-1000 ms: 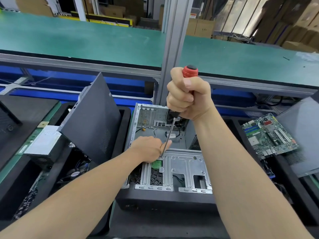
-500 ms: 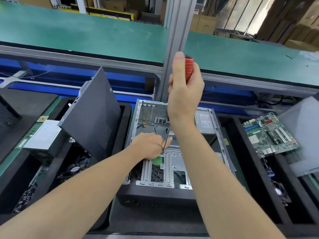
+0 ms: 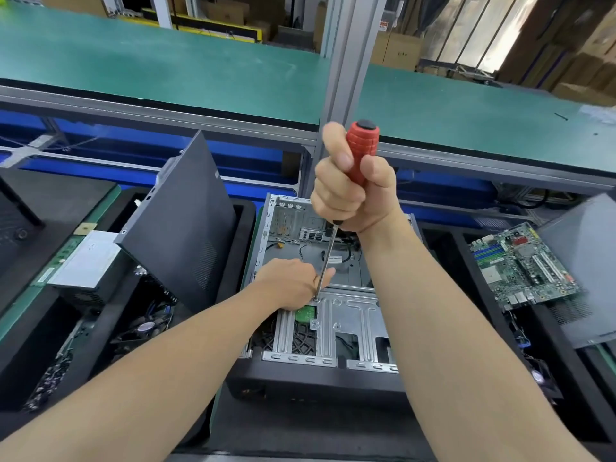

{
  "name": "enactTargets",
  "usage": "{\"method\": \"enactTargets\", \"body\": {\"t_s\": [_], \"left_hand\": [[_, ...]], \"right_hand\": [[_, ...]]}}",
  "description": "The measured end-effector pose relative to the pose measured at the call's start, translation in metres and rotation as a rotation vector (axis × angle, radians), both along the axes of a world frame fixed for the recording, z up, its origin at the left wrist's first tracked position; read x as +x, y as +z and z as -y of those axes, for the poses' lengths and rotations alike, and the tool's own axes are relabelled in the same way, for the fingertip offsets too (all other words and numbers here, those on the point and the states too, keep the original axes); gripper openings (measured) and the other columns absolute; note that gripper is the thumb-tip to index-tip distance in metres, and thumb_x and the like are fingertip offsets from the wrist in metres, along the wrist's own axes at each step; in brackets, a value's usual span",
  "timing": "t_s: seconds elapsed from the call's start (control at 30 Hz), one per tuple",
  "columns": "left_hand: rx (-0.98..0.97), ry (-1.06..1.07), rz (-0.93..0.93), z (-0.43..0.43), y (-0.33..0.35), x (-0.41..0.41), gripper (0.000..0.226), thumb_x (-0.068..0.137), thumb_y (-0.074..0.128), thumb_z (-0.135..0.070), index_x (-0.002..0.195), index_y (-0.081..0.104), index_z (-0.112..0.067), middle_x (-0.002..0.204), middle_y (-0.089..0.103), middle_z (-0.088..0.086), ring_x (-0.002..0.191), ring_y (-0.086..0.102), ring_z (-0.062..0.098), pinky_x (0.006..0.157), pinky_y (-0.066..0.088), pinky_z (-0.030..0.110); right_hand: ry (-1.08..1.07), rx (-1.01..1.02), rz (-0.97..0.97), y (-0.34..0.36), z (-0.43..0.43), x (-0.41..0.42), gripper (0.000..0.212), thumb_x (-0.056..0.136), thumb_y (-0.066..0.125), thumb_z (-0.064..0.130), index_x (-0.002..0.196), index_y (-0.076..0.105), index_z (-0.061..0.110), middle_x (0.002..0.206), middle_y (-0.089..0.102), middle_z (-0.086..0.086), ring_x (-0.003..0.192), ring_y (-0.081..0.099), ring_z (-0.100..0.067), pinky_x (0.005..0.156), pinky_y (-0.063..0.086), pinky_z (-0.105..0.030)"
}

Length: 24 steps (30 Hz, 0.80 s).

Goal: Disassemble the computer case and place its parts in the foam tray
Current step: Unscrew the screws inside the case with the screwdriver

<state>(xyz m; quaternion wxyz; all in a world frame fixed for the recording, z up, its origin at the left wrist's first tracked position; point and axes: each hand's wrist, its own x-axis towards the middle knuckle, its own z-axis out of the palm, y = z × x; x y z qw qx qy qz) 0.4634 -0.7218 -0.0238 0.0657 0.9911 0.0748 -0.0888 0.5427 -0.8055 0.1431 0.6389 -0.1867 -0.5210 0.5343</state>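
Our right hand (image 3: 353,198) is fisted round the red handle of the screwdriver (image 3: 361,151) at centre frame. Our left hand (image 3: 290,283) sits lower, just left of centre, w/ thumb and fingertips pinching the shaft near its tip to steady it. So both hands are clamped on the one tool, one above the other, neither on the case itself. The computer case (image 3: 300,378) lies flat and open in the lower middle of the frame, right under both hands, long axis running away from us toward the top of the frame. The tip meets a screw (image 3: 316,299) at the upper left corner of the metal bracket (image 3: 360,308) that spans the near half of the case. Key relation: the shaft leans, handle up & right, tip down & left, so it looks not quite square to the bracket. Left hand is nearer the screw and guides; right hand, higher, does the turning, we reckon. The foam tray (image 3: 245,208) at mid left holds a leaning side panel (image 3: 180,228). A circuit board (image 3: 525,261) lies well apart at mid right. Bracket not yet off, so approx. mid teardown.
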Motion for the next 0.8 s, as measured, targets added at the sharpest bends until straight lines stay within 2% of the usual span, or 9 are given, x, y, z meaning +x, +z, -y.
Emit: {"method": "enactTargets", "body": {"t_s": [0.1, 0.17, 0.23, 0.3, 0.4, 0.5, 0.63, 0.73, 0.8], "left_hand": [[-0.012, -0.042, 0.048, -0.002, -0.001, -0.002, 0.121, 0.054, -0.026, -0.059, 0.123, 0.067, -0.025, 0.063, 0.052, 0.005, 0.052, 0.049, 0.021, 0.048, 0.024, 0.031], [-0.013, -0.029, 0.069, -0.002, -0.002, -0.004, 0.107, 0.064, -0.023, -0.070, 0.086, 0.068, -0.019, 0.059, 0.053, 0.004, 0.050, 0.050, 0.022, 0.048, 0.026, 0.030], [-0.002, -0.004, 0.069, 0.000, -0.004, -0.003, 0.089, 0.086, -0.009, -0.075, 0.065, 0.056, -0.017, 0.058, 0.055, 0.003, 0.050, 0.054, 0.021, 0.049, 0.030, 0.031], [-0.003, 0.020, 0.059, 0.000, -0.007, -0.002, 0.080, 0.097, 0.003, -0.070, 0.063, 0.054, -0.018, 0.060, 0.057, 0.003, 0.053, 0.054, 0.021, 0.050, 0.029, 0.031], [-0.005, 0.018, 0.029, 0.000, -0.003, -0.002, 0.063, 0.086, 0.010, -0.057, 0.069, 0.056, -0.018, 0.068, 0.059, 0.005, 0.057, 0.052, 0.022, 0.051, 0.027, 0.032], [-0.011, 0.008, 0.035, 0.000, -0.004, -0.002, 0.070, 0.072, -0.001, -0.058, 0.070, 0.056, -0.017, 0.069, 0.058, 0.005, 0.057, 0.052, 0.022, 0.052, 0.029, 0.033], [0.000, 0.031, 0.096, -0.001, -0.011, -0.001, 0.087, 0.091, -0.004, -0.076, 0.062, 0.055, -0.018, 0.059, 0.056, 0.003, 0.052, 0.053, 0.022, 0.049, 0.027, 0.031], [-0.001, -0.036, 0.086, -0.002, -0.006, 0.000, 0.113, 0.065, -0.024, -0.067, 0.103, 0.072, -0.023, 0.062, 0.053, 0.003, 0.051, 0.050, 0.022, 0.048, 0.026, 0.031], [0.003, -0.074, 0.060, -0.002, -0.003, 0.000, 0.125, 0.052, -0.029, -0.060, 0.122, 0.069, -0.027, 0.064, 0.054, 0.004, 0.053, 0.051, 0.022, 0.048, 0.026, 0.032]], "right_hand": [[-0.318, -0.040, 0.070, 0.001, 0.008, -0.008, 0.041, 0.099, 0.073, 0.034, 0.113, 0.040, 0.013, 0.075, 0.054, -0.001, 0.040, 0.035, -0.006, 0.042, 0.036, -0.020], [-0.717, -0.091, 0.180, 0.006, 0.017, -0.020, 0.045, 0.095, 0.074, 0.040, 0.107, 0.041, 0.013, 0.085, 0.062, -0.005, 0.050, 0.052, -0.015, 0.054, 0.048, -0.028], [-1.131, -0.161, 0.320, 0.008, 0.022, -0.033, 0.037, 0.095, 0.076, 0.041, 0.106, 0.055, 0.013, 0.091, 0.067, -0.004, 0.072, 0.065, -0.022, 0.073, 0.060, -0.042], [-1.415, -0.230, 0.318, 0.009, 0.022, -0.045, 0.024, 0.101, 0.069, 0.039, 0.107, 0.066, 0.016, 0.088, 0.069, 0.006, 0.080, 0.068, -0.018, 0.080, 0.063, -0.044], [-1.555, -0.276, 0.116, 0.011, 0.012, -0.063, 0.031, 0.107, 0.055, 0.038, 0.106, 0.067, 0.010, 0.083, 0.064, 0.001, 0.070, 0.058, -0.020, 0.064, 0.054, -0.035], [-1.433, -0.209, -0.033, 0.015, 0.008, -0.067, 0.039, 0.104, 0.050, 0.041, 0.092, 0.063, 0.006, 0.076, 0.055, -0.009, 0.057, 0.044, -0.016, 0.047, 0.035, -0.027], [-1.075, -0.248, 0.153, 0.017, 0.008, -0.041, 0.038, 0.095, 0.070, 0.043, 0.070, 0.054, 0.018, 0.054, 0.040, 0.002, 0.040, 0.028, -0.014, 0.039, 0.027, -0.024], [-0.658, -0.175, 0.141, 0.013, 0.011, -0.016, 0.033, 0.090, 0.075, 0.015, 0.071, 0.048, 0.020, 0.049, 0.031, 0.006, 0.035, 0.025, -0.012, 0.039, 0.025, -0.021], [-0.355, -0.113, 0.051, 0.009, 0.015, -0.002, 0.032, 0.088, 0.076, 0.012, 0.071, 0.049, 0.018, 0.048, 0.034, 0.006, 0.034, 0.026, -0.009, 0.038, 0.026, -0.018]]}}
